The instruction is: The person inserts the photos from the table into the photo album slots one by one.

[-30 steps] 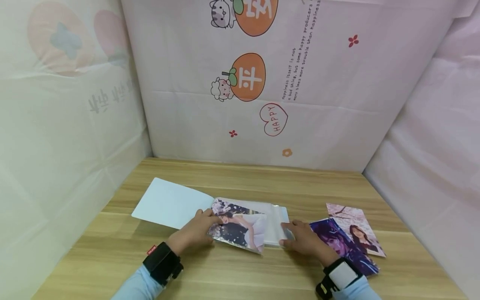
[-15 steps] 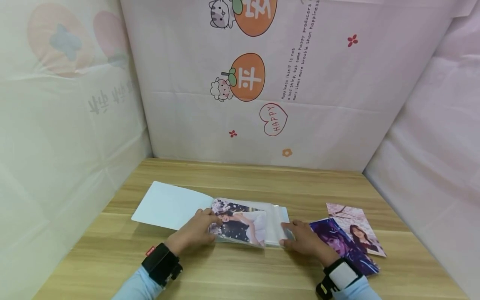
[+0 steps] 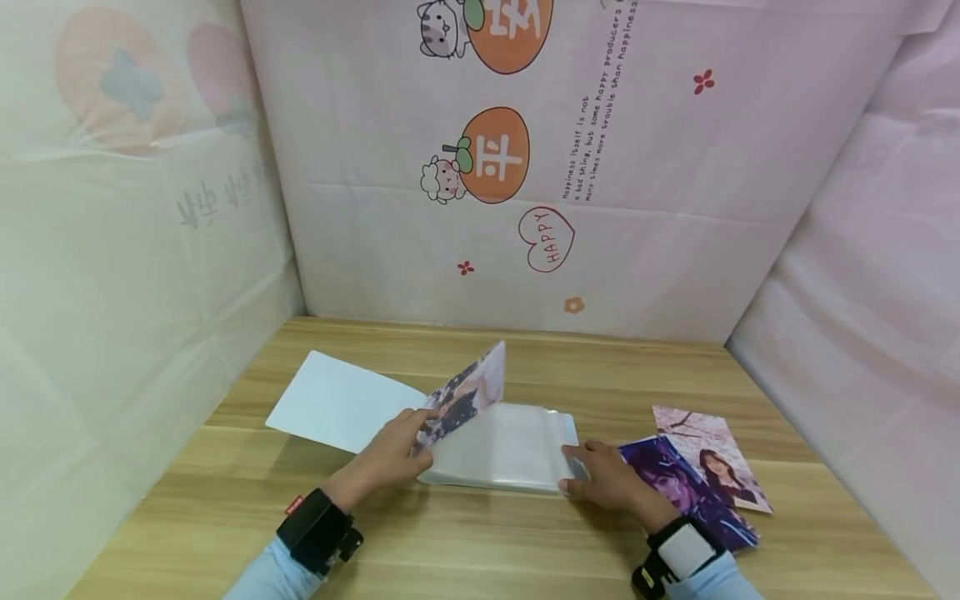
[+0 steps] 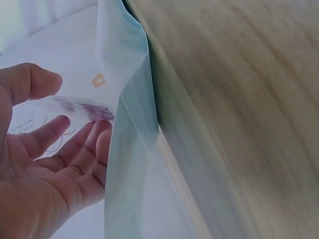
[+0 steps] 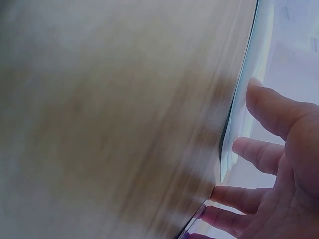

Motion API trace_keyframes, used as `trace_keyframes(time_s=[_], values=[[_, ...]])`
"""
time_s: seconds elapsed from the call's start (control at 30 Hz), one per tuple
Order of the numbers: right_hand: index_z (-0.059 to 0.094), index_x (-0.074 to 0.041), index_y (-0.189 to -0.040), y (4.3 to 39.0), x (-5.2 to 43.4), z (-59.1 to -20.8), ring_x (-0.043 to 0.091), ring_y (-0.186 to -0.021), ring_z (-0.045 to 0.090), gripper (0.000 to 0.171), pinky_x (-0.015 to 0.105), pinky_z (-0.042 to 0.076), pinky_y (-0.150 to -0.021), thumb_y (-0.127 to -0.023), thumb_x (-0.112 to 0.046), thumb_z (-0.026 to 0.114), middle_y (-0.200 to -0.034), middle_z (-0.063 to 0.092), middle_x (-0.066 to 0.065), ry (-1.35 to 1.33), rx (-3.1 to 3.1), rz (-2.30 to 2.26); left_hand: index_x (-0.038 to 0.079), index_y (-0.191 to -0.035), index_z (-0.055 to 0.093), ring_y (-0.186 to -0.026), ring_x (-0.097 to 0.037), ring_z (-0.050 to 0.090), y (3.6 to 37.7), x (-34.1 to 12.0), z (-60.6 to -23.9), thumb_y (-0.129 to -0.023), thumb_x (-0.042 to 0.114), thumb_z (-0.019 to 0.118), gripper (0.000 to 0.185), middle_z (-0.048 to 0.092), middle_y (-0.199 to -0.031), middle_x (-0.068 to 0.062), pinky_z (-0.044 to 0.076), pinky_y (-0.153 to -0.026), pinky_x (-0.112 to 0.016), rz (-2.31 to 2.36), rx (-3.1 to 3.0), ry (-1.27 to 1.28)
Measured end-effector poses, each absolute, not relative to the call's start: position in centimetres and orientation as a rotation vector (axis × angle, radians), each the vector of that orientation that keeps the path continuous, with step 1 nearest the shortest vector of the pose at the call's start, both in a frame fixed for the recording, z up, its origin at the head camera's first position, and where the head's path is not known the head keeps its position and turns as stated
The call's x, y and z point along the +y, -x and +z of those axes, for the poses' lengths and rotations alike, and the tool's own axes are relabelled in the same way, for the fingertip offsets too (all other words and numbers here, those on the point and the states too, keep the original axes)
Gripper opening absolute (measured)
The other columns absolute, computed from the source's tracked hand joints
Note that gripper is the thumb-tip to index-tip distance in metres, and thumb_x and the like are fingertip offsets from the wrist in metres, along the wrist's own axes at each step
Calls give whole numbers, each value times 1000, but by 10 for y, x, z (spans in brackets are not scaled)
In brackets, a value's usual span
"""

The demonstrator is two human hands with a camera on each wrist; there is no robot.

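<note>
Grip unclear: left hand (image 3: 386,450) at raised photo (image 3: 471,393), I can't tell if pinched. Photo angles up over open album (image 3: 517,450). Right hand (image 3: 609,479) unclenched, fingers on album's right end. Purple photo (image 3: 701,504) overlaps pink photo (image 3: 705,435).

Head view looks forward, down; close wrist views share the album (image 3: 510,454).

The album cover (image 3: 347,402) is pale blue; the raised photo (image 3: 486,381), pale-flecked black and pinkish; the nearer loose photo (image 3: 696,502), violet and navy; the farther loose photo (image 3: 693,427), pink; the tabletop (image 3: 465,554), wood-grained tan; the backdrop (image 3: 375,250), white with orange and red prints.
</note>
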State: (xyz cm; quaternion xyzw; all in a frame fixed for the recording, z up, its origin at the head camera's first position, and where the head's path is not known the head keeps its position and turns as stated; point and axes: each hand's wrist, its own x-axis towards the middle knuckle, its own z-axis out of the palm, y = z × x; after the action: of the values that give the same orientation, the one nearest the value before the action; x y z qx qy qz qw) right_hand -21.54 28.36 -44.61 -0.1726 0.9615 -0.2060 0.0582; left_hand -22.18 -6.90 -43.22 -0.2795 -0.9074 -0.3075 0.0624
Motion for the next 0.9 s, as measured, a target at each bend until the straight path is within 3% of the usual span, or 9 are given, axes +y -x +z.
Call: trace_keyframes(time_s=[0.53,0.77,0.9], values=[[53,-4,-130,215,283,-446,49,-117,37,59,64,33,-88,-83,-35,68,-129,41,33,514,2910,-611,-4,-126,45,-76,-15,56,220,-79,-418,-73,1,60,55,55,-100,-10,49,-59,-24,-1208,-2425,736],[52,-4,-132,215,284,-447,50,-117,37,60,64,32,-89,-83,-36,68,-130,41,32,513,2909,-610,-1,-108,51,-70,-19,59,219,-92,-405,-73,-1,62,36,57,-86,-5,50,-57,-24,-1243,-2323,648],[51,-4,-132,216,285,-449,49,-118,37,60,63,33,-89,-84,-36,67,-130,41,32,518,2910,-605,0,-107,50,-71,-22,60,217,-98,-400,-73,-2,63,37,58,-84,-6,51,-58,-26,-1241,-2326,620]])
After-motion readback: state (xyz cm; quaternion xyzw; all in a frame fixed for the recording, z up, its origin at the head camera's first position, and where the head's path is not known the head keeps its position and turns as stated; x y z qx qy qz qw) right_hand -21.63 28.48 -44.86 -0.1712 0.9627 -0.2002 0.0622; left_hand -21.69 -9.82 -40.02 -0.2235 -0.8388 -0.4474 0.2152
